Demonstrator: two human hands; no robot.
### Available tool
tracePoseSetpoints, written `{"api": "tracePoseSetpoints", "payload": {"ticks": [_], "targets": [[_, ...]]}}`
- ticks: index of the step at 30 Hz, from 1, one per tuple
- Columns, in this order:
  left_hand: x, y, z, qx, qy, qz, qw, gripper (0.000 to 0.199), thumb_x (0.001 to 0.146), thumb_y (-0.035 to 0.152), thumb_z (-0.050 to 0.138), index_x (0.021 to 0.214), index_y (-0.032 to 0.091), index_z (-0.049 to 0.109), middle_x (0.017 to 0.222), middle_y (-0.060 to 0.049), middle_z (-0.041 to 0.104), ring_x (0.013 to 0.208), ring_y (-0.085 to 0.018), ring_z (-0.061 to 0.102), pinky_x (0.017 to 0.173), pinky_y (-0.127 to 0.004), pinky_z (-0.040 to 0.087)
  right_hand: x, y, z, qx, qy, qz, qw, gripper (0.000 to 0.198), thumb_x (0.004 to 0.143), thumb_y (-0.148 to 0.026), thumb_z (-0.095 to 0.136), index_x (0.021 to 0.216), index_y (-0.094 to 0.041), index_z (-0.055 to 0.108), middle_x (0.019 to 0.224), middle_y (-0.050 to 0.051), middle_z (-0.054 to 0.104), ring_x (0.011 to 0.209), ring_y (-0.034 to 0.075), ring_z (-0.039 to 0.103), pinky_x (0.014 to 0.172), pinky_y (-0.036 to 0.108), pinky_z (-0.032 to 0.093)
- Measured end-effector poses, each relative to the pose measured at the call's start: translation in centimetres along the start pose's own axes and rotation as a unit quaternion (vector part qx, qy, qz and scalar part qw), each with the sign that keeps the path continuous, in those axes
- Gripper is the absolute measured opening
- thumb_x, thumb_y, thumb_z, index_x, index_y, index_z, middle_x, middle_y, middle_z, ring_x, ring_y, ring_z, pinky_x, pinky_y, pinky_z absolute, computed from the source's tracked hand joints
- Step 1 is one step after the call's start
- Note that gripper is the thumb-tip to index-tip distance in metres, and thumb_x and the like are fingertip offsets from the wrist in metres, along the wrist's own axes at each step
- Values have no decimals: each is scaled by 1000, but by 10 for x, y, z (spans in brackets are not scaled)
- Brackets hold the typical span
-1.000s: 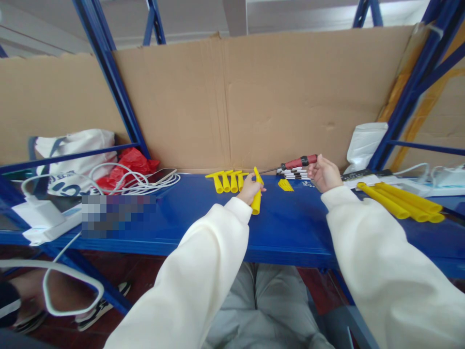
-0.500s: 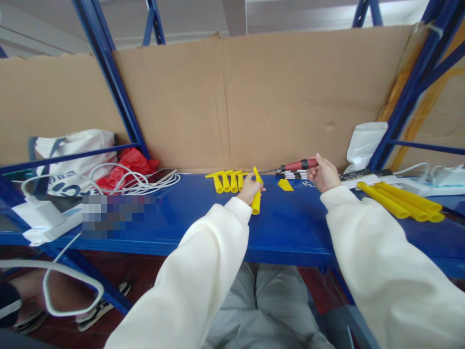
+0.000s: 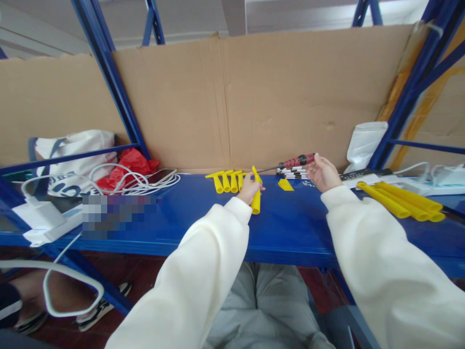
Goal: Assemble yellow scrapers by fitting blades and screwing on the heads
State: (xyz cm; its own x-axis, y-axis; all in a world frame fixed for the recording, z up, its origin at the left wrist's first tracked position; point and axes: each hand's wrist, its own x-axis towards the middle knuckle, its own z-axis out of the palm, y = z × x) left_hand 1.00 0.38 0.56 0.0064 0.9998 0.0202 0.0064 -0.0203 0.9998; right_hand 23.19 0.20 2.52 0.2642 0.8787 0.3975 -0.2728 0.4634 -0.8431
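Observation:
My left hand (image 3: 250, 188) is closed around a yellow plastic tube with a crosspiece (image 3: 256, 201), held above the blue shelf. My right hand (image 3: 322, 173) has its fingertips on the end of the red and black handle of a screwdriver (image 3: 296, 161). The screwdriver's shaft points left, and its tip meets the upper part of the held yellow piece; the exact contact is hidden. Left of my left hand stand several like T-shaped yellow pieces (image 3: 225, 182) in a row. Between my hands lies a small pile of flat yellow parts (image 3: 286, 185).
Longer yellow tubes (image 3: 403, 201) lie at the right. Behind the screwdriver are black-and-white packets (image 3: 294, 173) and scattered small bits. White cables (image 3: 138, 182), a red bag (image 3: 127, 167) and a power strip (image 3: 47, 223) occupy the left. Cardboard (image 3: 283, 97) walls the back.
The screwdriver's handle has turned and tilted up slightly at its right end. The fingers of my right hand have loosened and spread a little. My left hand stays in place.

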Motion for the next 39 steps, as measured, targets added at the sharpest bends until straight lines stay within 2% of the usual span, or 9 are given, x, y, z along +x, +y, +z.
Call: {"api": "tracePoseSetpoints", "payload": {"ticks": [6, 10, 17, 21, 24, 29, 32, 35, 39], "targets": [[-1, 0, 1, 2, 1, 2, 1000, 59, 79, -2, 54, 133, 21, 45, 105, -6, 65, 70, -12, 68, 41, -15, 38, 7, 6, -6, -12, -19, -1, 1000, 41, 71, -54, 74, 68, -22, 48, 48, -5, 45, 42, 11, 48, 38, 23, 41], [-1, 1, 0, 3, 1, 1, 1000, 59, 79, -2, 53, 133, 20, 46, 104, -6, 66, 69, -12, 68, 43, -15, 39, 4, 4, -5, -18, -31, 15, 999, 37, 72, -55, 72, 76, -22, 55, 45, -7, 39, 41, 11, 47, 40, 24, 41], [1, 0, 0, 5, 1, 0, 1000, 58, 81, -2, 53, 134, 20, 46, 103, -6, 66, 69, -11, 68, 42, -14, 40, -4, -4, 2, -6, -23, 27, 999, 31, 79, -45, 69, 71, -21, 51, 59, -3, 59, 47, 9, 54, 44, 21, 44], [0, 1, 1, 4, 8, -3, 1000, 60, 79, 1, 59, 135, 20, 46, 105, -8, 67, 68, -12, 68, 43, -15, 41, -3, -3, 1, 3, -19, 15, 1000, 36, 74, -46, 74, 71, -21, 48, 56, -6, 53, 44, 8, 49, 42, 20, 42], [-1, 1, 0, 5, 5, -1, 1000, 61, 79, 0, 56, 135, 19, 45, 104, -8, 67, 68, -12, 68, 43, -15, 40, 1, -1, -1, 12, -16, 10, 1000, 39, 70, -48, 77, 71, -21, 48, 56, -6, 51, 45, 8, 48, 42, 21, 41], [-1, 1, 0, 5, -2, 1, 1000, 61, 78, -3, 52, 135, 19, 44, 103, -7, 67, 68, -11, 67, 43, -14, 40, 5, 2, -4, 2, -31, 27, 999, 41, 71, -53, 73, 67, -22, 47, 47, -6, 42, 42, 10, 44, 39, 23, 39], [0, 0, 1, 4, -6, 2, 1000, 60, 79, -3, 52, 135, 19, 44, 103, -7, 66, 66, -10, 66, 42, -14, 39, 3, 1, -3, 3, -28, 34, 999, 36, 72, -53, 72, 72, -23, 52, 43, -7, 38, 40, 11, 43, 38, 23, 38], [0, 0, 1, 3, -4, 4, 1000, 60, 79, -3, 52, 135, 19, 45, 103, -6, 66, 67, -11, 66, 43, -15, 40, 1, -1, -2, 1, -25, 38, 999, 33, 75, -51, 70, 76, -22, 55, 46, -6, 44, 42, 11, 46, 40, 22, 40], [0, 0, 0, 3, -6, 6, 1000, 60, 79, -3, 52, 134, 19, 45, 103, -6, 66, 66, -10, 66, 43, -15, 40, 1, -3, -1, -5, -31, 40, 999, 31, 83, -46, 63, 69, -20, 51, 56, -1, 56, 47, 10, 53, 44, 22, 43]]}}
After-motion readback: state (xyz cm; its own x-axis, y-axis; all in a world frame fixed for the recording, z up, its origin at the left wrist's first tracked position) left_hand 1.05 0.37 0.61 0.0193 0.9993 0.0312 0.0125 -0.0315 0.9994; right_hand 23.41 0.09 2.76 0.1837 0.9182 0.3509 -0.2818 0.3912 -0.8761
